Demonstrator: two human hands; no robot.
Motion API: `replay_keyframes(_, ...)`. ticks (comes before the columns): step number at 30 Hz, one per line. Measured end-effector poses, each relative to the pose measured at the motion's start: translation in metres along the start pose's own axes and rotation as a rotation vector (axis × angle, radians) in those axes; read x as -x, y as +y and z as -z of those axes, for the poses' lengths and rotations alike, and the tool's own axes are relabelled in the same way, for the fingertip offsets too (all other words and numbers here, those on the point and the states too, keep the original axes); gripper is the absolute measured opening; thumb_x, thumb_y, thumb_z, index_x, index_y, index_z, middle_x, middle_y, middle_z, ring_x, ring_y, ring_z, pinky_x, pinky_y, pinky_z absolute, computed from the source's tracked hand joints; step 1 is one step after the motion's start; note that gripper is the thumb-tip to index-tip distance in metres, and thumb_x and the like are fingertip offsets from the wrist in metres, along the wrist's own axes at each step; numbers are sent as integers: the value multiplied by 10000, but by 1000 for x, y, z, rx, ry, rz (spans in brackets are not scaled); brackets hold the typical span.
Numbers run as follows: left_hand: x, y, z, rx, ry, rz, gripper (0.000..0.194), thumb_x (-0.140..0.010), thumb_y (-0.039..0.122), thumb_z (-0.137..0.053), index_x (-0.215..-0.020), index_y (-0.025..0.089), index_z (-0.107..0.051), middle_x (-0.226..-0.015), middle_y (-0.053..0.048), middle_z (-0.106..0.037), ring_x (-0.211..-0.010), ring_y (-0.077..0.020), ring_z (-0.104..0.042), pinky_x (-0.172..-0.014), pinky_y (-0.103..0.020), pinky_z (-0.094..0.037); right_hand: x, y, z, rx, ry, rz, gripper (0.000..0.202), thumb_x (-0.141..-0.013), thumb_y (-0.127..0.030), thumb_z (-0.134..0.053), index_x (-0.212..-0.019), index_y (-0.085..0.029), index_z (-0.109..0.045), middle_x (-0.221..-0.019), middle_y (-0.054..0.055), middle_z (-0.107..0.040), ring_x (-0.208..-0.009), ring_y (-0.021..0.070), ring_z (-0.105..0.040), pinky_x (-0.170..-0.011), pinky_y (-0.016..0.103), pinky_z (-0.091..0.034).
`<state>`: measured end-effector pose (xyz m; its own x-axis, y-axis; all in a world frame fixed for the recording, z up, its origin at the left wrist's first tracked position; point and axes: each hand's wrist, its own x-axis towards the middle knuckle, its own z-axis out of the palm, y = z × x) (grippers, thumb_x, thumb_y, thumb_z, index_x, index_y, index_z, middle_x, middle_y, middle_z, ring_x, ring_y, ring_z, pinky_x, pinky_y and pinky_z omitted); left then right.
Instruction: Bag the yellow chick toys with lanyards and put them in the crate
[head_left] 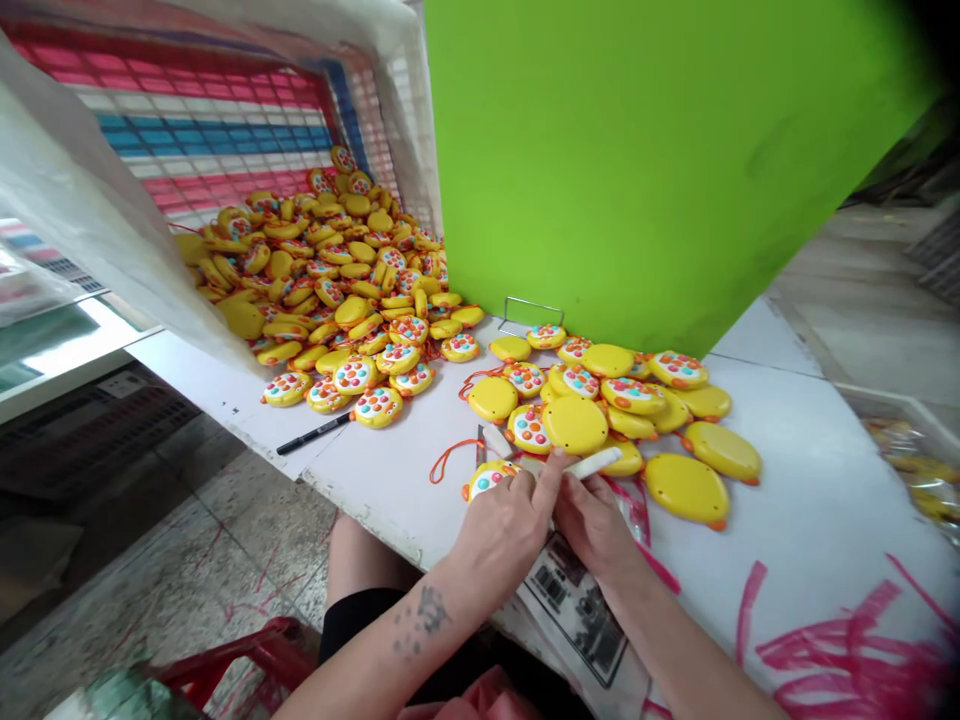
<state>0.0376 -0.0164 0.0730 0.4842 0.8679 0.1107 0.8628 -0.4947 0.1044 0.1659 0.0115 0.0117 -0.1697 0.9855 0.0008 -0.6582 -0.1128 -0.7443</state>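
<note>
In the middle of the table's near edge, my left hand (506,520) is closed, with a yellow toy (490,480) with coloured buttons just beyond its knuckles. My right hand (598,520) touches it and is closed around a white stick-like piece (596,463), which points to the right. What the left fingers hold, if anything, is hidden. Just beyond both hands lies a loose pile of yellow toys (574,424), some with plain backs up and some with button faces up. An orange cord loop (454,460) rests on the table left of my hands.
A tipped, lined basket (225,130) at the left spills many yellow toys (352,312). A black marker (313,436) lies near the front edge. A green board (600,150) stands behind. Pink ribbon strips (847,640) lie at the right, by a bin of wrapped toys (919,465).
</note>
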Motion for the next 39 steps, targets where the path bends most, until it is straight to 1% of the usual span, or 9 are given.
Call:
replay_keyframes(4, 3, -15, 1, 72, 38, 69, 582, -919, 169, -376, -1471, 219, -197, -1036, -108, -637, -899, -234, -638, -720, -311, -507, -2, -1, 5, 0, -12, 13, 326, -690, -488, -764, -896, -246, -691, -732, 2, -598, -743, 176, -545, -749, 360, -466)
replay_keyframes(10, 35, -105, -9, 4, 129, 592, 451, -969, 260, -321, -1403, 141, -342, -1046, -151, -664, -956, -248, -622, -771, -338, -484, -6, -18, 9, -67, 27, 58, 360, -867, -500, -558, -651, -215, -595, -545, -27, -423, -618, 136, -445, -666, 309, -410)
replay_keyframes(14, 44, -131, -18, -147, 261, 551, 416, -940, 283, -429, -1323, 124, -458, -1098, -153, -646, -1029, -292, -568, -882, -426, -453, -5, -29, -1, -128, -26, 42, 362, -884, -448, -541, -611, -211, -540, -478, -39, -342, -574, 132, -408, -626, 291, -390)
replay_keyframes(18, 40, -79, -17, 15, 452, 101, 337, -946, 196, -406, -1265, 167, -513, -1157, -116, -632, -1095, -247, -546, -965, -409, -419, 0, -43, -12, -129, -74, 62, 430, -901, -468, -483, -558, -209, -474, -433, -49, -259, -519, 128, -364, -574, 279, -375)
replay_keyframes(23, 34, 4, -25, 248, 83, -570, 364, -972, 261, -372, -1318, 202, -470, -1384, -46, -516, -1335, -210, -380, -1098, -352, -314, -7, -67, -4, 446, 50, 246, 258, -867, -447, -540, -722, -238, -582, -634, -14, -539, -689, 169, -535, -718, 352, -458)
replay_keyframes(25, 34, 16, -34, 248, 29, -574, 415, -976, 356, -361, -1354, 200, -430, -1439, -53, -458, -1365, -238, -343, -1110, -385, -296, -18, -74, 4, 948, 103, 385, 228, -836, -417, -589, -977, -244, -638, -1000, 49, -645, -979, 228, -569, -911, 426, -430)
replay_keyframes(30, 38, 22, -44, 205, -21, -389, 504, -940, 492, -390, -1346, 195, -424, -1387, -105, -492, -1232, -298, -472, -974, -456, -408, -46, -70, 19, 1883, 49, 506, 634, -798, -441, -621, -1377, -253, -443, -1506, 129, -309, -1361, 367, -275, -1060, 557, -281)
replay_keyframes(36, 13, 33, -44, 105, -38, -216, 271, -939, 201, -434, -1190, 154, -524, -1039, -78, -618, -887, -235, -578, -711, -362, -491, -59, -65, 10, 2096, 116, 336, 840, -691, -423, -737, -1427, -259, -366, -1358, 180, -458, -1156, 409, -452, -915, 561, -387)
replay_keyframes(39, -7, 39, -50, 75, -44, -103, 179, -920, 235, -484, -1055, 147, -564, -995, -80, -603, -861, -252, -583, -628, -346, -486, -47, -74, 11, 1963, 166, 352, 657, -696, -375, -726, -1285, -176, -513, -1107, 150, -576, -1071, 340, -511, -922, 484, -418)
